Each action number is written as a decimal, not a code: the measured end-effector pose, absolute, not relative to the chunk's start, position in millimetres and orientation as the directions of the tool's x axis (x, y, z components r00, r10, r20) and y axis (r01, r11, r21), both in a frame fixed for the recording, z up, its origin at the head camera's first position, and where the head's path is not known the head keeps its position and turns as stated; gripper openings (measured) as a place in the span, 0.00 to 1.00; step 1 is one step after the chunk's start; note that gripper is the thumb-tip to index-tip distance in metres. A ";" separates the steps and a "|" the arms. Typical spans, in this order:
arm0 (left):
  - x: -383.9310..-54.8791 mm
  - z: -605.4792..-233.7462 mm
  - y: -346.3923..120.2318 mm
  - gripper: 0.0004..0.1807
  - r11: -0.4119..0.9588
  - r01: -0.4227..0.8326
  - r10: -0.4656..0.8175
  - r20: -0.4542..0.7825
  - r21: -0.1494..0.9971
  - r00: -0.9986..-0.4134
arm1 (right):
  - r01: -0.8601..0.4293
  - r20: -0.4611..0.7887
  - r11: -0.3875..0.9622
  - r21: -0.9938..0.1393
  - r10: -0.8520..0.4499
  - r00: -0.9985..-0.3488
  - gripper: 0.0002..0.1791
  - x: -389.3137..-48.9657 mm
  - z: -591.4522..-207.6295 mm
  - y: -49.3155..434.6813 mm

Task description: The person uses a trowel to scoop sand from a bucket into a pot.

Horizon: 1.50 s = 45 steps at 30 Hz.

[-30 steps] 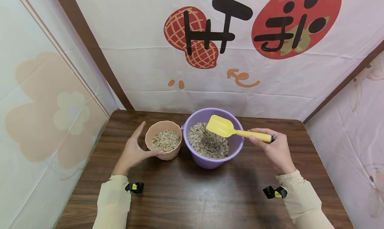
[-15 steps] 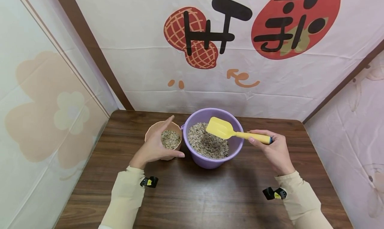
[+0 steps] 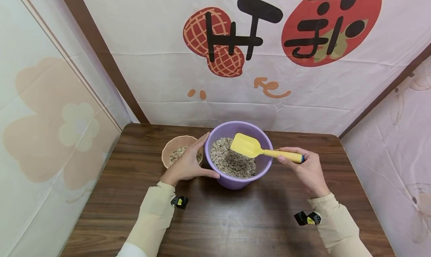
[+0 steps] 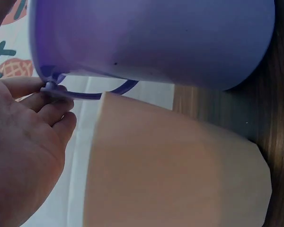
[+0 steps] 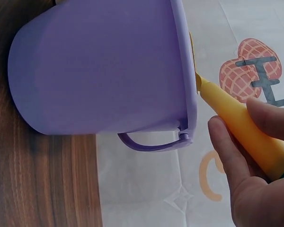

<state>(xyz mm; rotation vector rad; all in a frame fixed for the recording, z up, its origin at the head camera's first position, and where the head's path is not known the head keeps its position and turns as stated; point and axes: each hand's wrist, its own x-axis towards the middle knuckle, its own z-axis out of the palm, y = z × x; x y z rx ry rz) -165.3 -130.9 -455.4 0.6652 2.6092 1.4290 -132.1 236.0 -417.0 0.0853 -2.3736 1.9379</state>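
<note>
My right hand (image 3: 308, 171) grips the yellow handle of a toy shovel (image 3: 247, 145), which has a blue end. The shovel's blade overlaps the mouth of a purple bucket (image 3: 230, 184) holding grey-brown grit (image 3: 232, 161). In the right wrist view, thumb and fingers close round the shovel handle (image 5: 236, 113) beside the bucket rim. My left hand (image 3: 188, 165) spreads thumb and fingers along the bucket's left rim, its fingertips at the handle hinge (image 4: 49, 87) in the left wrist view. Under that hand stands a peach pot (image 3: 168, 148) with similar grit, partly hidden.
A dark wooden table (image 3: 232, 219) bears both containers near its back edge. Behind it hangs a white printed cloth (image 3: 161, 81), with another patterned cloth (image 3: 40, 167) along the left. The bucket's purple bail handle (image 5: 146, 146) hangs against its side.
My left hand has left the pot's rim and moved right, across the pot, to the bucket's rim. The right hand and shovel have barely shifted, sinking slightly lower in view.
</note>
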 end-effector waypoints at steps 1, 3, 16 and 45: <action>-165.7 -456.2 -130.5 0.76 0.462 0.328 0.415 0.126 0.824 -0.901 | -0.090 0.092 0.201 -0.976 0.004 -0.996 0.20 -131.7 -417.2 235.4; -166.0 -457.2 -130.1 0.75 0.450 0.330 0.414 0.133 0.830 -0.900 | -0.089 0.091 0.203 -0.975 -0.001 -0.996 0.20 -131.2 -417.6 234.1; -166.0 -458.8 -130.8 0.75 0.462 0.315 0.404 0.120 0.829 -0.907 | -0.232 0.174 0.515 -0.825 -0.158 -0.972 0.13 -143.9 -392.3 245.3; -167.1 -460.1 -128.9 0.74 0.454 0.337 0.404 0.146 0.825 -0.903 | -0.278 0.030 0.695 -0.663 -0.346 -0.938 0.08 -195.4 -375.6 188.3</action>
